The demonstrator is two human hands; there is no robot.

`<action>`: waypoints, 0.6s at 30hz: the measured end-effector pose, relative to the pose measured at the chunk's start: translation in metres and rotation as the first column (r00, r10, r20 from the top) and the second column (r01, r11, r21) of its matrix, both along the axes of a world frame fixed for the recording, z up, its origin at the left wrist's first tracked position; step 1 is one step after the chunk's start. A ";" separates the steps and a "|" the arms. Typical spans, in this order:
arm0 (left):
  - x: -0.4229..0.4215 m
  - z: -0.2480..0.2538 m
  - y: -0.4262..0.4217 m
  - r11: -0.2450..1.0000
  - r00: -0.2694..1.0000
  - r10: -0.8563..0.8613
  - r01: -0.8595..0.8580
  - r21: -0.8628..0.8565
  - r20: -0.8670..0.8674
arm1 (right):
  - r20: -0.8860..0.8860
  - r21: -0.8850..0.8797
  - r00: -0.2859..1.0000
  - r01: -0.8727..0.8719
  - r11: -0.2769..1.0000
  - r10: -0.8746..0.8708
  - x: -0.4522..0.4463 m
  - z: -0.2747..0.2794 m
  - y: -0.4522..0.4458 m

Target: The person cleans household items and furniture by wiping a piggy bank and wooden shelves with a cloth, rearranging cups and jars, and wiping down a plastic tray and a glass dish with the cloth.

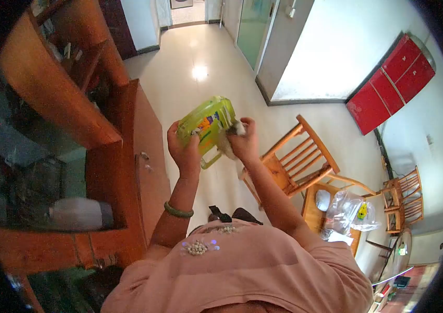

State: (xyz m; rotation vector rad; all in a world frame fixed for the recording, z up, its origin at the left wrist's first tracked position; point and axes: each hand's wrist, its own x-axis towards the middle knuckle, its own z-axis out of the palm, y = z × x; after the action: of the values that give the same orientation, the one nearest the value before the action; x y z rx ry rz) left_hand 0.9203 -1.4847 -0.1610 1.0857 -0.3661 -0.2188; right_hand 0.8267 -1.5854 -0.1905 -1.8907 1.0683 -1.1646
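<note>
My left hand (184,148) is closed on the left side of a translucent yellow-green plastic container (210,121) with a colourful label and a loop like a handle at its lower end. The container is tilted, held up in front of me above the floor. At its right side, my right hand (245,142) is closed around a crumpled greyish-white cloth (225,145), which lies against the container. Part of the cloth is hidden by my fingers. A green bangle (178,210) circles my left wrist.
A wooden cabinet (146,156) with open shelves runs along the left. To the right stand a wooden chair (305,161) and a small table (311,203) bearing plastic bags (342,211). A red refrigerator (391,83) is farther right. Pale shiny floor (190,68) stretches ahead to a doorway.
</note>
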 end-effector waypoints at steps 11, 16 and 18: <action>0.101 0.016 -0.130 0.951 0.962 -0.254 0.268 0.152 -0.106 | -0.182 -0.553 0.922 -0.382 0.740 0.340 0.083 0.101 -0.135; 0.145 0.026 -0.203 0.944 0.968 -0.249 0.246 0.218 -0.018 | -0.236 -0.383 0.950 -0.285 0.879 0.205 0.170 0.099 -0.210; 0.168 0.031 -0.226 0.951 0.979 -0.203 0.201 0.235 -0.018 | -0.189 -0.285 0.975 -0.170 0.943 0.119 0.213 0.099 -0.240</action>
State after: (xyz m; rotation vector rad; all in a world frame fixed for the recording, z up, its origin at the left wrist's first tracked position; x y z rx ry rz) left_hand 1.0885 -1.7111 -0.1299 1.2833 -0.4658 -0.4503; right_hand 1.0398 -1.8255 -0.0914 -2.2983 0.8573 -1.1476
